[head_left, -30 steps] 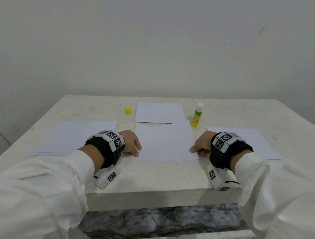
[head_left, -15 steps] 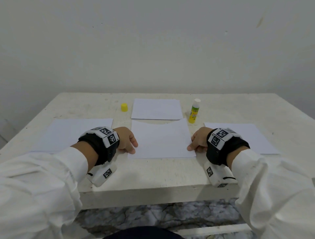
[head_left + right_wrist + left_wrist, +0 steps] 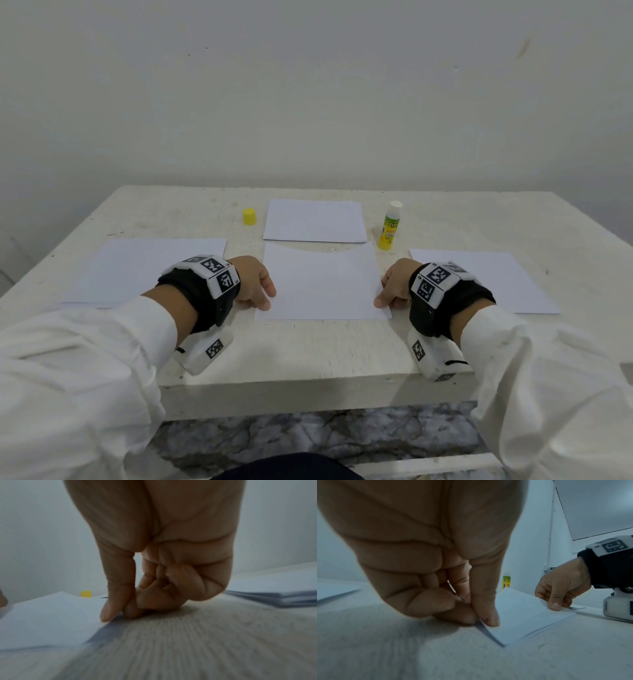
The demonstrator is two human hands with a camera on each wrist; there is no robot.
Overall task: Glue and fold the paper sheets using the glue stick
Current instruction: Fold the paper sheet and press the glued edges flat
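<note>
left hand (image 3: 255,284) pinches near-left corner of centre sheet (image 3: 322,282), same as 0.5 s ago | right hand (image 3: 394,287) pinches near-right corner, unchanged | sheet on table (image 3: 308,349), far edge bowed up | glue stick (image 3: 389,226) upright, uncapped, just past sheet's far-right corner | yellow cap (image 3: 249,216) apart, far left | only camera tilt differs

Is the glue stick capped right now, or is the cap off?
Uncapped. The glue stick stands upright with its white tip bare, and its yellow cap sits apart on the table, left of the far paper sheet.
</note>
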